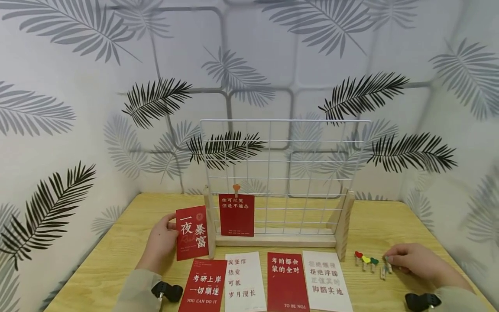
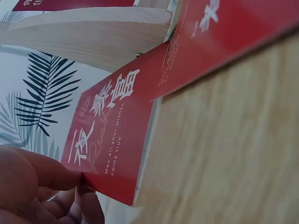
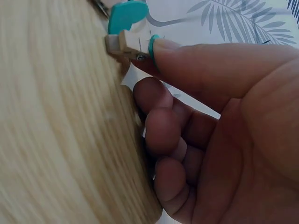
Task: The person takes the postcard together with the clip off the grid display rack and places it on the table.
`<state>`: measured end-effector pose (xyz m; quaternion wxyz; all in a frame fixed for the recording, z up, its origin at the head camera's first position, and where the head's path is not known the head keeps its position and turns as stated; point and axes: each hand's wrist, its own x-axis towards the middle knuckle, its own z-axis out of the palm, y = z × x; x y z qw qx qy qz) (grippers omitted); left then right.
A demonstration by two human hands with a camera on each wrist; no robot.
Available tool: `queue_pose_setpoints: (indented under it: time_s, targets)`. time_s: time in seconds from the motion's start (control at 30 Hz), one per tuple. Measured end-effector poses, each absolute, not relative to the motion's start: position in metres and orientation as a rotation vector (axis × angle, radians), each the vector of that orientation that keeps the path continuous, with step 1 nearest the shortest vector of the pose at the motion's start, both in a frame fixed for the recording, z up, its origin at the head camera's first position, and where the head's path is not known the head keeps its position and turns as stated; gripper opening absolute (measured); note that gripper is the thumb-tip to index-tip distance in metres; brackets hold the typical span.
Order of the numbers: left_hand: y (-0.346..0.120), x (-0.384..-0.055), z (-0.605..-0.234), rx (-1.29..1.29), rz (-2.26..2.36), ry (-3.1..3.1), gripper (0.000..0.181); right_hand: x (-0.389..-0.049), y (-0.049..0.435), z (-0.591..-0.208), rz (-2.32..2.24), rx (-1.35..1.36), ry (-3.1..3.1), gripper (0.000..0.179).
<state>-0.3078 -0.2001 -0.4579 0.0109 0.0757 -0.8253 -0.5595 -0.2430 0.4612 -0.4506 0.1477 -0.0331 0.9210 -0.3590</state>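
Note:
My left hand (image 1: 160,240) pinches the left edge of a red card (image 1: 191,249) with white lettering, held upright beside the rack's left post; the left wrist view shows thumb and finger at its corner. At the table's right, my right hand (image 1: 419,262) pinches a small wooden clothespin (image 3: 133,43) with a teal-green piece under the thumb. Left of that hand lie several more clothespins, with a red heart (image 1: 358,254), a yellow heart (image 1: 365,260) and a green heart (image 1: 374,261) among them. Another red card (image 1: 237,222) hangs on the rack from an orange-heart clothespin (image 1: 236,189).
The white wire grid rack (image 1: 286,120) stands upright in a wooden base (image 1: 275,241). In front lie a red card (image 1: 204,281), a white card (image 1: 244,279), another red card (image 1: 287,284) and another white card (image 1: 327,299). A patterned wall (image 1: 257,39) is behind the wooden table (image 1: 128,234).

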Motion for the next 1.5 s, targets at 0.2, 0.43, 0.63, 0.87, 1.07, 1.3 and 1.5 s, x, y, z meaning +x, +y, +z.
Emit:
queue_pose_setpoints:
  time_s: [0.2,0.43,0.63,0.87,1.07,1.3,1.5]
  targets:
    - [-0.197,-0.318,-0.466,0.219,-1.672,-2.587,0.059,-0.243,0.463,-0.450,-0.983,-0.060,2.669,0.027]
    - [-0.195,-0.319,-0.469,0.185,-1.656,-2.606,0.059,-0.244,0.463,-0.452,-0.932,-0.053,2.712,0.024]
    - [-0.195,-0.318,-0.470,0.187,-1.728,-2.587,0.059,-0.243,0.463,-0.450,-0.980,-0.058,2.665,0.023]
    - [-0.195,-0.316,-0.468,0.175,-1.697,-2.607,0.058,-0.245,0.465,-0.448,-0.964,-0.101,2.669,0.025]
    - [-0.194,-0.314,-0.464,0.197,-1.689,-2.612,0.056,-0.246,0.464,-0.448,-0.958,-0.090,2.677,0.025]
    - [-0.193,-0.309,-0.459,0.218,-1.678,-2.615,0.055,-0.247,0.464,-0.452,-1.012,-0.066,2.650,0.033]
    - [-0.191,-0.303,-0.452,0.166,-1.672,-2.584,0.051,-0.247,0.461,-0.450,-1.106,-0.071,2.656,0.037]
